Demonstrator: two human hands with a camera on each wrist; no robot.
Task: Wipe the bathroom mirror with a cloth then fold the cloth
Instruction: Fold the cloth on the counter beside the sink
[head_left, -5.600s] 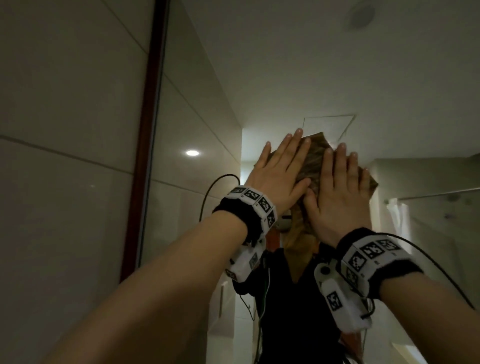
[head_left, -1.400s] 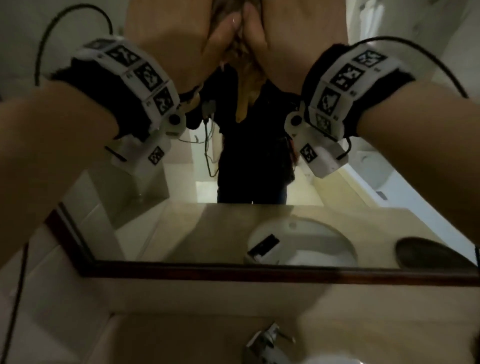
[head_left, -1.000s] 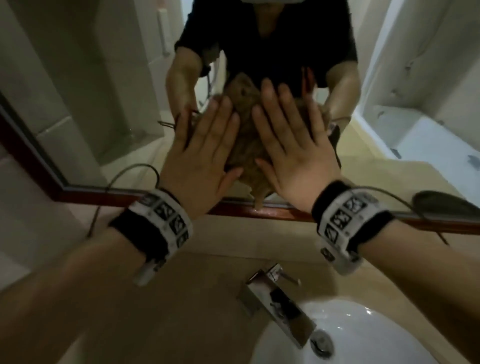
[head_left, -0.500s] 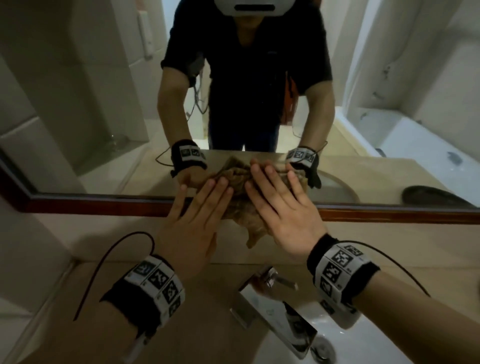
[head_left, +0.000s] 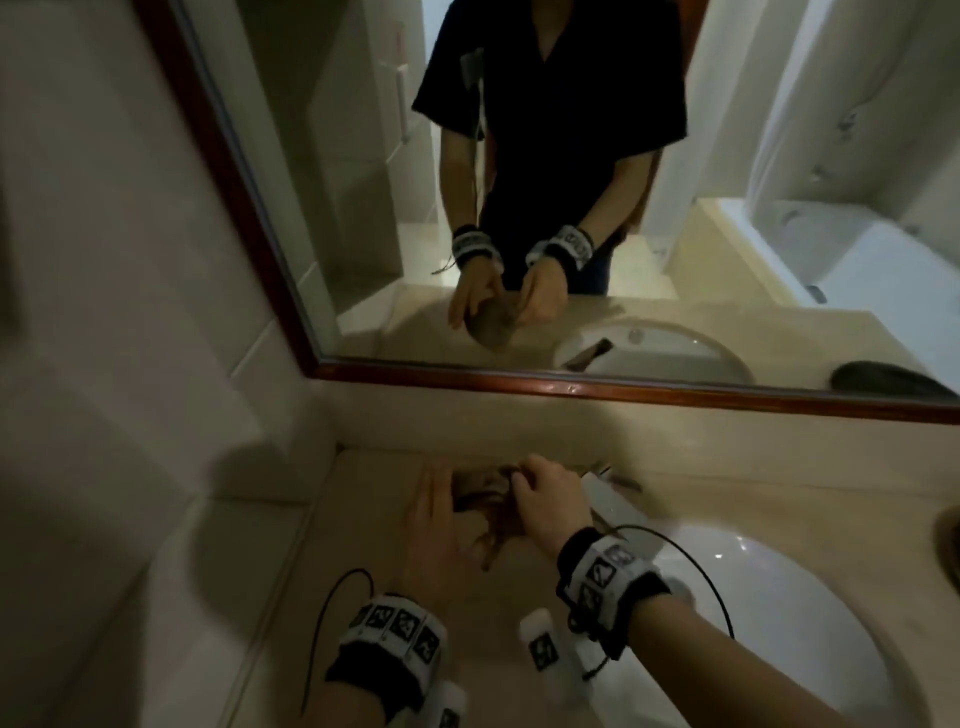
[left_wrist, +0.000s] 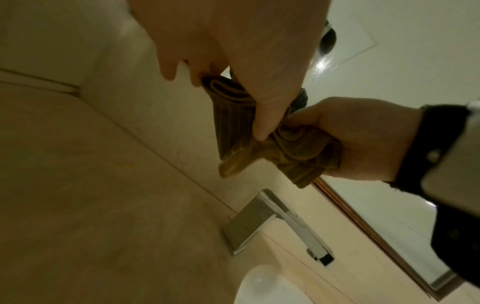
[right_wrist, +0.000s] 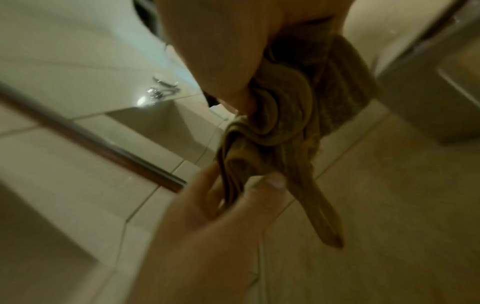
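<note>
A brown ribbed cloth (head_left: 480, 501) hangs bunched just above the beige counter (head_left: 358, 561), left of the faucet. My left hand (head_left: 447, 491) pinches a folded edge of the cloth (right_wrist: 285, 115) between thumb and fingers. My right hand (head_left: 519, 483) grips the crumpled other end (left_wrist: 298, 156) in a curled fist. A loose corner dangles below both hands. The mirror (head_left: 623, 387), with its reddish wood frame, stands above the backsplash and reflects both hands and the cloth. Neither hand touches the glass.
A chrome faucet (head_left: 610, 501) sits right behind my right hand, over the white basin (head_left: 779, 613). A tiled wall (head_left: 130, 364) closes the left side. A dark object (head_left: 948, 540) lies at the counter's right edge.
Both hands came off the mirror glass and dropped to the counter with the cloth. They went from flat palms pressing the cloth to fingers holding it.
</note>
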